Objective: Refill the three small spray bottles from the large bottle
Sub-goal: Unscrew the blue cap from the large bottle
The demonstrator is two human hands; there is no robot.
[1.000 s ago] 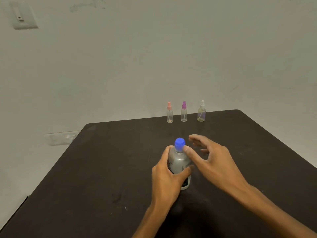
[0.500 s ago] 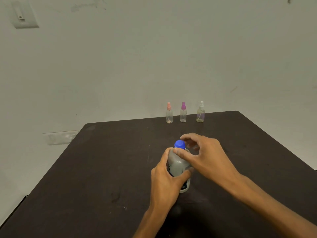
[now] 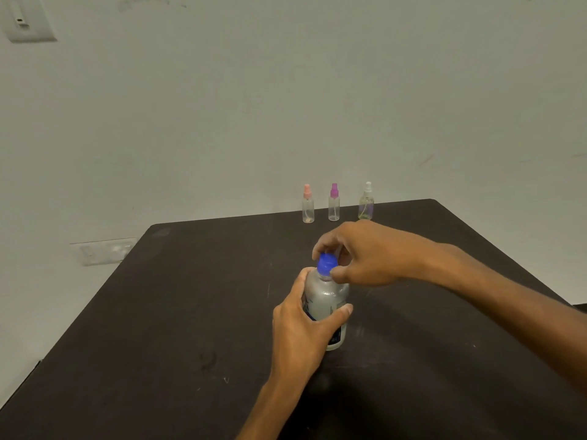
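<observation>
The large clear bottle (image 3: 327,296) stands upright in the middle of the dark table (image 3: 158,328). My left hand (image 3: 305,325) wraps around its body. My right hand (image 3: 362,252) pinches its blue cap (image 3: 326,263) from the right, fingers curled around the cap. Three small spray bottles stand in a row at the table's far edge: a pink-topped one (image 3: 307,208), a purple-topped one (image 3: 333,206) and a white-topped one (image 3: 366,204). All three keep their spray tops on and look nearly empty.
A pale wall rises right behind the table. A wall socket plate (image 3: 103,250) sits low at the left, and a switch plate (image 3: 27,22) is high at the top left. The table's right edge runs diagonally past my right forearm.
My right hand moved in from beside the bottle and closed its fingers on the blue cap. My left hand kept its hold on the bottle's body.
</observation>
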